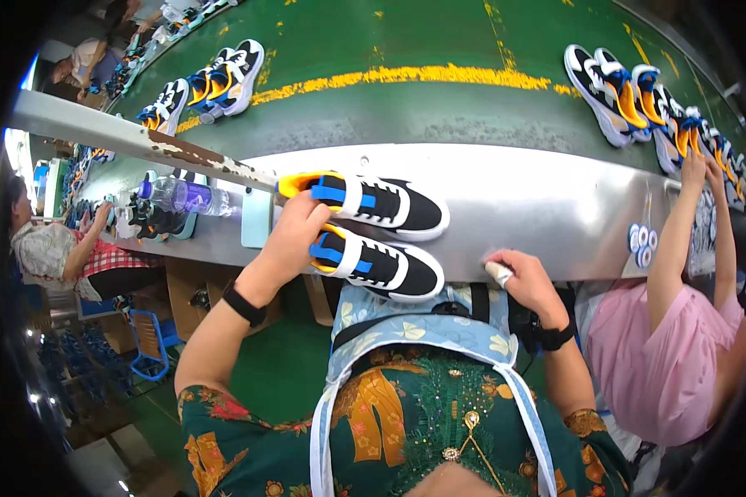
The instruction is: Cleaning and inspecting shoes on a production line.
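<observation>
Two black and white sneakers [389,263] with blue tongues and yellow-orange linings lie side by side, toes to the right, at the near edge of the metal bench [547,199]. My left hand [294,236] is closed at their heel ends, its fingers at the collar openings; some fingertips are hidden. To the right of the toes, apart from the sneakers, my right hand [529,286] hovers at the bench edge with curled fingers. Something white, a wrap or a small piece, shows at its fingertips; I cannot make out which.
Beyond the bench, a green conveyor belt [373,108] carries more sneakers [215,83] left and right. A worn metal bar [141,137] crosses the left side near a plastic bottle [186,199]. White rolls [642,240] hang beside a co-worker in pink [655,356].
</observation>
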Tool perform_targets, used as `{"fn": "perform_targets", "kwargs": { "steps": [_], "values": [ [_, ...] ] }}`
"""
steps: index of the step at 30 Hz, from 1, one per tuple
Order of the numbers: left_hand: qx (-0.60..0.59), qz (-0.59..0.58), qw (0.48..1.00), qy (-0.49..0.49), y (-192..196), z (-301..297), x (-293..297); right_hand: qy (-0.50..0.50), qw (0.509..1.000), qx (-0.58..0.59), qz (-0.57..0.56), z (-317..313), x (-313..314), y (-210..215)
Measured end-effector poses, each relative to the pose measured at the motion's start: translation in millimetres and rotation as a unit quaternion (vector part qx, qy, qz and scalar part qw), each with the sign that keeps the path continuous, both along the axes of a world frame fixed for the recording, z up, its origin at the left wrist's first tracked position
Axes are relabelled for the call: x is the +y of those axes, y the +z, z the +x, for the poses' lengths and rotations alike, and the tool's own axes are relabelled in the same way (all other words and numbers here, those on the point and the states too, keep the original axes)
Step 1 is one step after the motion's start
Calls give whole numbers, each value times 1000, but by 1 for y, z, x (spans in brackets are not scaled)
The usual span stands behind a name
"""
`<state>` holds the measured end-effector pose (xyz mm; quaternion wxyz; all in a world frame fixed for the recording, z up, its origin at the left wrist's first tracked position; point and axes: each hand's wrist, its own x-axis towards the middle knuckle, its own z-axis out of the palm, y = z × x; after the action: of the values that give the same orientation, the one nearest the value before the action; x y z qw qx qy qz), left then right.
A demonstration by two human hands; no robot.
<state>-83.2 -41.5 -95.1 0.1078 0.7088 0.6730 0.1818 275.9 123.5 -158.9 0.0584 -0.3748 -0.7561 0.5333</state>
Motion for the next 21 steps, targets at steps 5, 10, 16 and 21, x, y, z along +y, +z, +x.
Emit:
{"fn": "perform_targets", "kwargs": {
  "steps": [5,10,16,21],
  "values": [
    [-38,-68,997,19,13,-24,41,23,999,-27,25,-15,5,8],
    [25,132,982,130,13,-45,145,-24,999,0,24,-9,13,0],
    [77,188,895,397,-19,-162,257,6,1000,26,11,-7,21,2],
    [163,116,901,384,-100,-266,271,-174,950,1,261,30,119,32]
  ]
}}
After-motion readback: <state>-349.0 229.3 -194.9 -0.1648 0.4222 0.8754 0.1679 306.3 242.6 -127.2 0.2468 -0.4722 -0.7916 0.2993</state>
